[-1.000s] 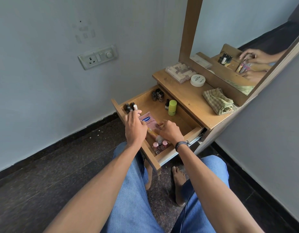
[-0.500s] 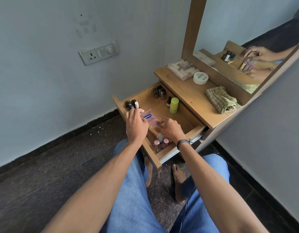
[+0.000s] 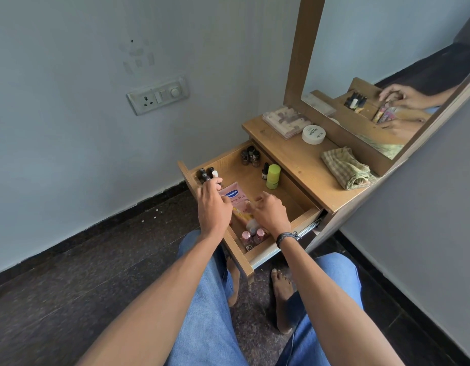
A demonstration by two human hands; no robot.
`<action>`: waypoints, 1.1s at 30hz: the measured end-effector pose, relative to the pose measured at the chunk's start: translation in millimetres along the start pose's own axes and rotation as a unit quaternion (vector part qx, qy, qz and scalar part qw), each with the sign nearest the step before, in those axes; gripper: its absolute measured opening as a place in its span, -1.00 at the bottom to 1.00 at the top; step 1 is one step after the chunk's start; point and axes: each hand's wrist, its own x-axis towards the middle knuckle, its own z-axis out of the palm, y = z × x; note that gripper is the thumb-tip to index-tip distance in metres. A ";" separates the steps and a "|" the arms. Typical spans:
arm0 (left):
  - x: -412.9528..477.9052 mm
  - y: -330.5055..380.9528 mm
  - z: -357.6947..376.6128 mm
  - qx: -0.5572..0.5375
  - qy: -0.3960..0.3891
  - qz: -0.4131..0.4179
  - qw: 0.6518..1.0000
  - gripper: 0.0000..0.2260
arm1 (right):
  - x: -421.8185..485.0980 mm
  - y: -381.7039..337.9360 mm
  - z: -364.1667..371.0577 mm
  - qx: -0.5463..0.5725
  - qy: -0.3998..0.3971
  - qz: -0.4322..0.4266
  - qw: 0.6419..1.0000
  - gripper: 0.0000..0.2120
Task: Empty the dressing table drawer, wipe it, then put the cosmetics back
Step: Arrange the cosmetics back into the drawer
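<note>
The wooden drawer (image 3: 294, 228) of the dressing table is pulled out. A pink lotion tube (image 3: 235, 198) lies flat in its near left part. My left hand (image 3: 212, 207) hovers over the drawer's left edge, its thumb at the tube and its index finger stretched toward the dark lipsticks (image 3: 207, 174). My right hand (image 3: 269, 213) hangs above the tube's lower end with loosely curled fingers, holding nothing. Pink nail polish bottles (image 3: 252, 237) stand at the front wall. A green-capped roll-on (image 3: 273, 176), a small black bottle (image 3: 265, 171) and dark bottles (image 3: 250, 155) stand farther back.
On the tabletop (image 3: 299, 165) lie a clear case of sticks (image 3: 285, 121), a white jar (image 3: 313, 134) and a folded checked cloth (image 3: 346, 167). The mirror (image 3: 387, 62) rises behind them. A switch plate (image 3: 157, 96) is on the left wall. My knees and bare feet are below the drawer.
Both hands have lifted slightly off the pink tube and their fingers have loosened. The tube lies where it was.
</note>
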 end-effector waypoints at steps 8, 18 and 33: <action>1.2 1.1 -0.7 0.006 -0.012 0.001 1.000 -0.71 | -10.7 -3.4 -7.8 0.067 0.081 -0.012 0.994 -0.87; -0.5 -6.3 7.8 0.135 -0.048 0.099 0.985 -0.61 | -3.6 -8.1 -48.3 0.089 0.152 -0.107 0.979 -0.89; 1.3 -5.1 10.1 0.237 -0.083 0.110 0.962 -0.62 | 130.8 -6.9 -175.8 -0.189 0.112 0.012 0.975 -0.54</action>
